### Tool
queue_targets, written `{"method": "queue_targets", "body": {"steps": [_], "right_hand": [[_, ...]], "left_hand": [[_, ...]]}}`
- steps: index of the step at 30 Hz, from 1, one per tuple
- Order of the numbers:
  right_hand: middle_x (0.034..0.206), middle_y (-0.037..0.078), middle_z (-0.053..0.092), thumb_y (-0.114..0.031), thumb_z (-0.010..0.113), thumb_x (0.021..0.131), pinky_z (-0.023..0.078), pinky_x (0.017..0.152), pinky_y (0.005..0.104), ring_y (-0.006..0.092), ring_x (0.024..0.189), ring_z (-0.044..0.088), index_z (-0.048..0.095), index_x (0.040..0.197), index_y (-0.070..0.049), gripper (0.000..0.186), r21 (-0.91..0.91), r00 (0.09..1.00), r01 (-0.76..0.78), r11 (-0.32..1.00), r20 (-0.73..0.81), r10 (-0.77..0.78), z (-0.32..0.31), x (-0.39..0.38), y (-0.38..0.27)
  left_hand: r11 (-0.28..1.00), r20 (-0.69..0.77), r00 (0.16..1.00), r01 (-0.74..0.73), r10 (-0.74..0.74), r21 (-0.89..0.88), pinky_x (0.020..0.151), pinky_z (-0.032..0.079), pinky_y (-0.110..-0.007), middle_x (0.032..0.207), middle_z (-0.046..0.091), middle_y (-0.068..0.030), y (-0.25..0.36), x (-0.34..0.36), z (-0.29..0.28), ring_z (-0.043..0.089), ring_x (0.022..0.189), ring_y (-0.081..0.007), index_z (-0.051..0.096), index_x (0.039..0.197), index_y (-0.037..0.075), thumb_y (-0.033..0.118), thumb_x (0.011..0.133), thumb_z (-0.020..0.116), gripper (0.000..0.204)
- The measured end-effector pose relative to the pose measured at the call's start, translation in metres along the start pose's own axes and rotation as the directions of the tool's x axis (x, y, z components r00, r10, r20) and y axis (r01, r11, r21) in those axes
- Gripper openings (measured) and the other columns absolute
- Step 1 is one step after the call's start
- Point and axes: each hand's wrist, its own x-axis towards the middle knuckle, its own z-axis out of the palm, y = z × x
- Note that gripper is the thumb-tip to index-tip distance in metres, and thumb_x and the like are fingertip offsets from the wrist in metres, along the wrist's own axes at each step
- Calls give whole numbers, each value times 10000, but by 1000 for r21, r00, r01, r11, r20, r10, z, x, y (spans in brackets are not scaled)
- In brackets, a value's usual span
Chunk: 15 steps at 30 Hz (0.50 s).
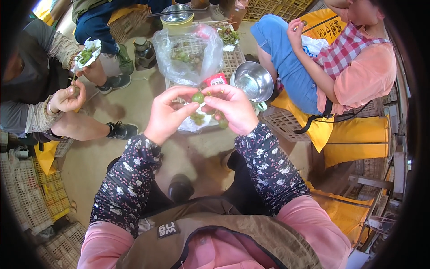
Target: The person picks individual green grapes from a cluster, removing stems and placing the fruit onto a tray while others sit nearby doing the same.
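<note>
My left hand (174, 107) pinches a small round green fruit (197, 97) between thumb and fingers, up in front of me. Opposite it, my right hand (228, 107) pinches at the same fruit, with more green fruits (222, 123) hanging below its fingers. Behind them lie a white plastic sheet (190, 127) with greenish scraps, a red packet (215, 79), a steel bowl (253, 81) at the right and a clear bag (188, 54) of fruit on a crate table (235, 57).
A co-worker (40, 76) at the left holds greens; another (340, 76) at the right holds a small fruit; a third (96, 27) sits behind. Around us are a yellow pot (176, 24), a dark flask (144, 54), plastic crates (27, 193) and yellow cushions (356, 141).
</note>
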Motion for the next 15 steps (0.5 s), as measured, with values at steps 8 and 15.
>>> {"method": "queue_targets", "body": {"steps": [8, 15], "right_hand": [[876, 26, 628, -101, 608, 836, 399, 521, 178, 95, 738, 620, 595, 984, -42, 159, -26, 999, 30, 999, -31, -31, -3, -2, 0], [848, 14, 629, -119, 604, 840, 398, 515, 180, 84, 705, 610, 598, 961, -50, 139, -26, 998, 35, 999, -57, -37, -3, 0, 1]], "left_hand": [[997, -21, 998, 54, -55, -50, 707, 501, -215, 994, 584, -45, 3, -1, 3, 539, 908, -98, 605, 1036, 0, -59, 758, 607, 284], [991, -48, 996, -75, 81, 112, 667, 474, -225, 979, 589, -77, -6, 0, -10, 552, 881, -121, 633, 841, 8, -70, 767, 526, 151]]}}
